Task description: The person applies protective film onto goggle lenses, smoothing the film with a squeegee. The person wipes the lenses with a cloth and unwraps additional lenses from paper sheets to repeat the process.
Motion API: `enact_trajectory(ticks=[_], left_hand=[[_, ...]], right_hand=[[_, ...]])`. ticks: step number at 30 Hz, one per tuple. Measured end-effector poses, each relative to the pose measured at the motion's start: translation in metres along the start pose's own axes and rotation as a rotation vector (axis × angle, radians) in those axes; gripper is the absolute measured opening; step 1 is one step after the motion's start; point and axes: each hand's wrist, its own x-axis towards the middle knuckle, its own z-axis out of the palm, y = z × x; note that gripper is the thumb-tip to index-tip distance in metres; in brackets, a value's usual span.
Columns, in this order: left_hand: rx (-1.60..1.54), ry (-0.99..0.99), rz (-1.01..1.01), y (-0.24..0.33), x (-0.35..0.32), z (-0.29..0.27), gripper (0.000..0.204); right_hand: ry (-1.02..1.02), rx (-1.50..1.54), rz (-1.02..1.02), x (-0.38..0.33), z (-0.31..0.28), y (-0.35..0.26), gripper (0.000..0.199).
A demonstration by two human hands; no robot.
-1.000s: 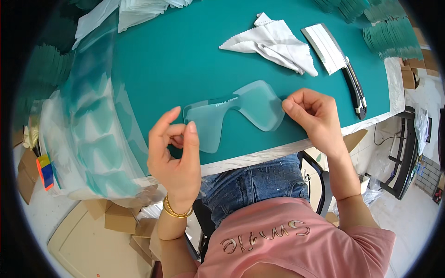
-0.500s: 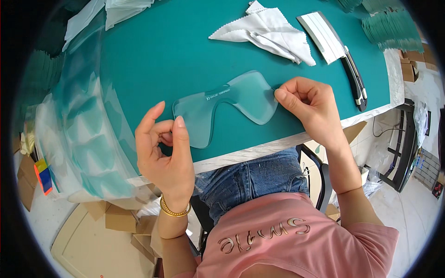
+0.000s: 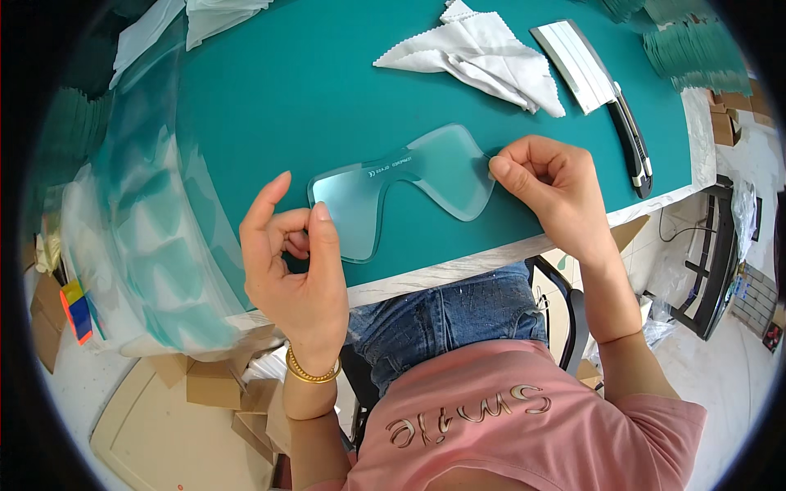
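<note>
A clear one-piece eyewear shield lens (image 3: pixel 446 176), with a nose notch and a line of small print on its upper edge, is held over the green table top (image 3: pixel 278 98). My left hand (image 3: pixel 291 237) pinches its left end between thumb and fingers, the index finger sticking up. At the opposite end, my right hand (image 3: pixel 548 184) grips the lens's corner between thumb and curled fingers. The lens is roughly level, its right side a little higher in the view. Past it lies a crumpled white cloth (image 3: pixel 483 61) with zigzag edges.
A black-handled tool (image 3: pixel 626 143) with a broad pale plate lies at the right. Clear film sheets with lens shapes (image 3: pixel 155 245) drape over the left edge. Stacked greenish pieces (image 3: pixel 696 53) stand at the far right. Cardboard boxes (image 3: pixel 214 385) sit below the table.
Both hands and the lens have shifted very slightly right in the view, along with the cloth and tool. Brighter reflection now shows on the lens's left half. The hold is the same.
</note>
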Motion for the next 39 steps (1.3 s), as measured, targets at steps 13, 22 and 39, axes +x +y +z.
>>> enact_trajectory(ticks=[13, 22, 39], left_hand=[[0.041, -0.003, -0.016, 0.001, 0.001, 0.001, 0.034], [0.086, -0.021, -0.081, 0.006, 0.002, 0.000, 0.034], [0.058, -0.012, -0.084, 0.012, 0.002, 0.003, 0.032]], right_hand=[[0.019, -0.087, -0.004, 0.001, -0.001, 0.000, 0.022], [0.035, -0.159, -0.007, 0.000, -0.002, -0.002, 0.029], [0.562, -1.408, -0.394, 0.057, -0.106, 0.001, 0.056]])
